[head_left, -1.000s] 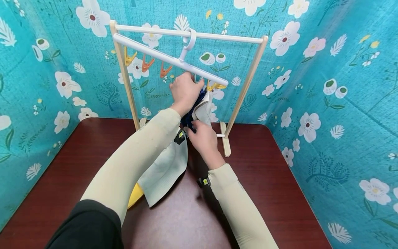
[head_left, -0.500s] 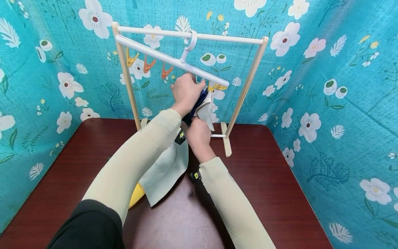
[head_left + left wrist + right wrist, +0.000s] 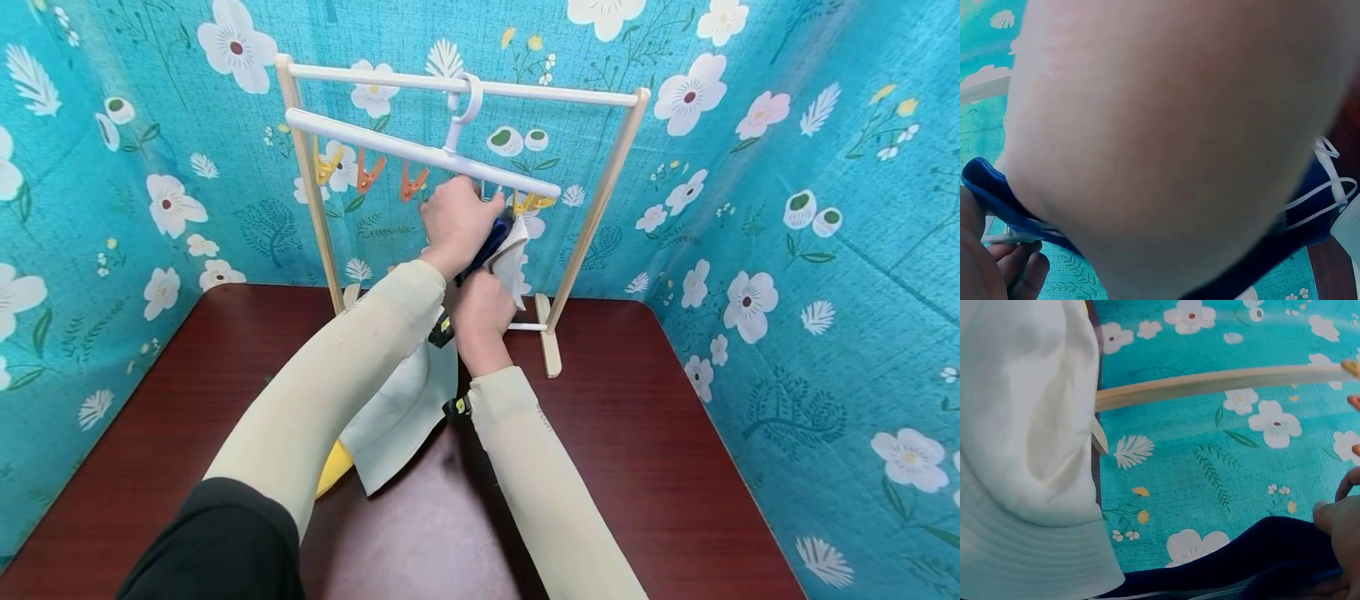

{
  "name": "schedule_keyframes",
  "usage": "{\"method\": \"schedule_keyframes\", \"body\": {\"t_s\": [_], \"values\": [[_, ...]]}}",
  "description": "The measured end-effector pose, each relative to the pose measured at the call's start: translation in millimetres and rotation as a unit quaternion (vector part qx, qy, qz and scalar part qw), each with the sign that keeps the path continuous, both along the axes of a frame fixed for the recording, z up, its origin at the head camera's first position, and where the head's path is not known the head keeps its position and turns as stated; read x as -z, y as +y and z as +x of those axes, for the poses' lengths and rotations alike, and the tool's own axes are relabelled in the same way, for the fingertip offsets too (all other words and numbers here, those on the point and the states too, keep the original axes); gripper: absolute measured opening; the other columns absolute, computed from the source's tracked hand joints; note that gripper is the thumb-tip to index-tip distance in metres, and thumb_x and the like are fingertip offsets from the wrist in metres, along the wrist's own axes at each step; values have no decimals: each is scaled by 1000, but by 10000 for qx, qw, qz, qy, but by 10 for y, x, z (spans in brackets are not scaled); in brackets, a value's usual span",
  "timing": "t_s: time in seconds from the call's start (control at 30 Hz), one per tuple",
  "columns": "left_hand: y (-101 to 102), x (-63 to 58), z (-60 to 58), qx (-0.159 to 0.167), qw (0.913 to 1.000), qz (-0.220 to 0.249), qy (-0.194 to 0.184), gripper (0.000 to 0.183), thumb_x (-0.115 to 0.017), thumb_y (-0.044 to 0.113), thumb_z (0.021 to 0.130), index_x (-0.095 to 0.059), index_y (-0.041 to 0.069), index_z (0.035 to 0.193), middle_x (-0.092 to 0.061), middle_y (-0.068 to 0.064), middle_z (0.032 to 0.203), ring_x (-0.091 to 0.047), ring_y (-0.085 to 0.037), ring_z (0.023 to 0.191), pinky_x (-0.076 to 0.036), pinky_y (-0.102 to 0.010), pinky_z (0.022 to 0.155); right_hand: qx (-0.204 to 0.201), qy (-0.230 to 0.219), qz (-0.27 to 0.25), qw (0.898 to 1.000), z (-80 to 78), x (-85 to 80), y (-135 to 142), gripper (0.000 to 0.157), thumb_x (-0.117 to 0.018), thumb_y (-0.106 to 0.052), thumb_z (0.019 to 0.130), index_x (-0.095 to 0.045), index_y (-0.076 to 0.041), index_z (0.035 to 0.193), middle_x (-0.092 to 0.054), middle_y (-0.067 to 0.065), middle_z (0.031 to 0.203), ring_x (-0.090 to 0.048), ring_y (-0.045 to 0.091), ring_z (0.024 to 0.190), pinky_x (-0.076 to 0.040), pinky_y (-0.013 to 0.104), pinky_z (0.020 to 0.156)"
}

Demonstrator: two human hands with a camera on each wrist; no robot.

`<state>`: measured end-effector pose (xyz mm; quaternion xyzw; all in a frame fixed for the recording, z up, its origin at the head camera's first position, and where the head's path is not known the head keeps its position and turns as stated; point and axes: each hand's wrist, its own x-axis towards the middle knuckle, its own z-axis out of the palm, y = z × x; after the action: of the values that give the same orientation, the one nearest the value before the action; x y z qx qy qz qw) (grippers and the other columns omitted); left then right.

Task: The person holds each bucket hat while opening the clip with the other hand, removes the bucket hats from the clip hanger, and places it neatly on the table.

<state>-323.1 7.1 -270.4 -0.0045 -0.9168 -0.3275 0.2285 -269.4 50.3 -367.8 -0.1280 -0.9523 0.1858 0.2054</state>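
Note:
My left hand (image 3: 459,221) is raised under the white clip hanger (image 3: 375,137) and pinches the upper end of a navy cloth piece (image 3: 491,246). The right wrist view shows the left thumb and fingers on that navy cloth (image 3: 1272,550). Thin white cord loops (image 3: 1341,187) lie against it in the left wrist view, where a large blurred hand hides the middle. Just below, my right hand (image 3: 483,312) is curled at the lower part of the navy cloth; its fingertips are hidden. Beside them, a cream-white cloth (image 3: 510,262) hangs below a yellow clip (image 3: 532,204).
The hanger hooks over a wooden rack (image 3: 576,242) and tilts down rightward. Another yellow clip (image 3: 326,165) and two orange clips (image 3: 369,171) hang at its left. A white bucket hat (image 3: 408,417) and a yellow thing (image 3: 333,468) lie on the dark red table (image 3: 637,433).
My right hand has moved left and slightly up, and its fingers have curled in. The hanger has levelled somewhat, its left end dropping. The left hand stays at the navy cloth.

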Motion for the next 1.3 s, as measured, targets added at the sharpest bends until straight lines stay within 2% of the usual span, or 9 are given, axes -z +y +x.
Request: {"method": "schedule_keyframes", "body": {"t_s": [0.23, 0.53, 0.6, 0.7, 0.77, 0.83, 0.9, 1.07, 1.3], "values": [[-13, 50, -9, 62, 9996, 104, 235, 47, -54, 60, 87, -48, 19, 67, -43, 2, 57, -46, -20, 57, -31, -34, 65, -421, 370, -349, 9978, 9, 42, 142, 39, -49, -46, 90, -60, -17, 66, -65, 8, 70, -62, 27, 60, -48, 47, 50], [22, 94, 50, 332, 9961, 733, 361, 48, -55, 61, 88, -49, 18, 67, -41, 1, 57, -43, -21, 53, -29, -33, 50, -656, 693, 25, 9954, 46, 100, 330, 31, -52, -33, 96, -61, -15, 73, -66, 10, 69, -64, 30, 63, -51, 48, 56], [37, 96, 59, 357, 9940, 990, 301, 45, -57, 59, 88, -51, 18, 72, -45, 2, 62, -45, -20, 57, -31, -33, 53, -697, 719, 103, 9949, 50, 97, 349, 29, -53, -32, 96, -63, -14, 76, -66, 11, 70, -64, 30, 62, -51, 48, 55], [63, 101, 53, 348, 9889, 1434, 164, 38, -63, 58, 85, -57, 21, 85, -56, 6, 79, -51, -16, 72, -38, -33, 63, -719, 687, 234, 9948, 52, 90, 362, 28, -54, -32, 96, -65, -13, 79, -65, 12, 69, -63, 30, 60, -51, 47, 54], [80, 100, 43, 305, 9855, 1668, 113, 39, -66, 58, 82, -58, 21, 94, -60, 6, 92, -53, -15, 81, -40, -33, 71, -707, 678, 322, 9947, 56, 80, 360, 26, -56, -32, 96, -65, -12, 80, -65, 12, 70, -63, 30, 59, -50, 47, 52], [97, 99, 26, 225, 9835, 1791, 105, 43, -69, 59, 80, -58, 21, 97, -60, 6, 96, -52, -15, 84, -41, -33, 74, -687, 663, 419, 9945, 59, 72, 354, 27, -56, -32, 96, -65, -12, 80, -65, 13, 69, -63, 30, 59, -50, 47, 52], [110, 94, 13, 125, 9826, 1847, 154, 45, -71, 59, 78, -58, 20, 96, -60, 5, 94, -52, -16, 82, -40, -33, 73, -691, 653, 475, 9943, 64, 65, 340, 27, -55, -32, 96, -66, -12, 80, -65, 12, 68, -62, 30, 57, -50, 47, 51], [119, 76, 2, -114, 9842, 1725, 393, 41, -73, 54, 79, -53, 18, 81, -52, 3, 76, -47, -19, 73, -32, -35, 71, -722, 686, 470, 9939, 60, 61, 315, 30, -54, -32, 96, -66, -12, 77, -63, 11, 64, -61, 28, 56, -50, 46, 50], [104, 87, 20, -130, 9915, 1212, 462, 45, -66, 55, 84, -47, 18, 69, -43, 0, 61, -42, -22, 66, -25, -38, 75, -700, 619, 360, 9950, 63, 78, 335, 29, -54, -33, 96, -66, -14, 77, -64, 10, 66, -62, 29, 58, -49, 47, 51]]}}
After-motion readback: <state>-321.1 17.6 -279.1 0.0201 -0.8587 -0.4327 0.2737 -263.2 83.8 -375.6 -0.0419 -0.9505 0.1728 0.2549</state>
